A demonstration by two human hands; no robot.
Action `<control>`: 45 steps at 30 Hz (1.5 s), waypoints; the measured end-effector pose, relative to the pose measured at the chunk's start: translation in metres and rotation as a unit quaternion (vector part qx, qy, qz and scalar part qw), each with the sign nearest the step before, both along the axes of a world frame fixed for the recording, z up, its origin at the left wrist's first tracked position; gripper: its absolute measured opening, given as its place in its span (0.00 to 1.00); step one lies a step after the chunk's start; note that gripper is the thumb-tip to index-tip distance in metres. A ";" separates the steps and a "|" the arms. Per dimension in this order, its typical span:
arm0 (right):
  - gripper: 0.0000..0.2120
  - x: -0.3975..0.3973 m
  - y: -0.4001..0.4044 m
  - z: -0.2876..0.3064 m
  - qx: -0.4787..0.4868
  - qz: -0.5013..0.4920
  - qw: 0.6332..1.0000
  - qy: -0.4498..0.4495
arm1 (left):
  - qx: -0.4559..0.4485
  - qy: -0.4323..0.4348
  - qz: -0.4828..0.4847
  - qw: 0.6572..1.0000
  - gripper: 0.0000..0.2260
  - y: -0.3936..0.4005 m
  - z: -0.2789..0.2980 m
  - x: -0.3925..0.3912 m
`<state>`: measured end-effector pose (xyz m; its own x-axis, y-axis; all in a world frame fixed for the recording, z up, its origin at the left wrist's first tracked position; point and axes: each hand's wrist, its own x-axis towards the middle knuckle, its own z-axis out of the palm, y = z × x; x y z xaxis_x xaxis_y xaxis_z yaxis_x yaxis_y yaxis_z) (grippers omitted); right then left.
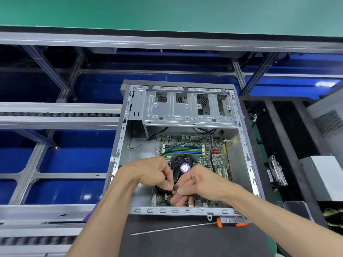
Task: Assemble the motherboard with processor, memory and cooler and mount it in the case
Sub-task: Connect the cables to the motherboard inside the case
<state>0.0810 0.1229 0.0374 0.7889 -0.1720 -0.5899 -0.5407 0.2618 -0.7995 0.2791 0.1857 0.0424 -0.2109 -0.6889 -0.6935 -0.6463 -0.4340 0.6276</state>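
Over the motherboard [193, 151] lying inside the open case [118, 145], the left hand [152, 173] and right hand [202, 182] curl fingertip to fingertip, together pinching a small dark connector [174, 188] just below the cooler [181, 166].

left hand [154, 171] + right hand [200, 184]: pinching small part | over cooler [182, 166] | motherboard [194, 151] in case [239, 145]

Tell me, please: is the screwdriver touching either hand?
Apart. In the head view the screwdriver lies on the mat outside the case, while the left hand and right hand work inside it.
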 end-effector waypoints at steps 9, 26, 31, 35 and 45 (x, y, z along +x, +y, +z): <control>0.10 0.001 0.002 -0.002 -0.035 0.005 0.999 -0.015 | 0.000 0.001 -0.005 1.000 0.04 0.001 0.002 0.000; 0.07 0.008 0.010 -0.012 -0.285 0.121 0.950 0.030 | 0.030 -0.045 -0.010 0.998 0.05 0.003 -0.010 -0.004; 0.08 0.019 0.006 -0.009 -0.448 0.280 0.849 0.005 | 0.038 -0.075 -0.033 0.996 0.07 0.004 -0.013 -0.007; 0.11 0.025 0.007 -0.013 -0.456 0.321 0.829 0.032 | 0.041 -0.090 -0.051 0.994 0.08 0.004 -0.016 -0.010; 0.10 0.025 0.010 -0.013 -0.439 0.338 0.831 0.045 | 0.016 -0.089 -0.046 0.995 0.11 0.004 -0.023 -0.014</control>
<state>0.1064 0.1334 0.0244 0.8397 -0.1037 -0.5330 -0.3954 -0.7897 -0.4692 0.2649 0.1900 0.0193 -0.1440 -0.6488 -0.7472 -0.7831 -0.3869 0.4869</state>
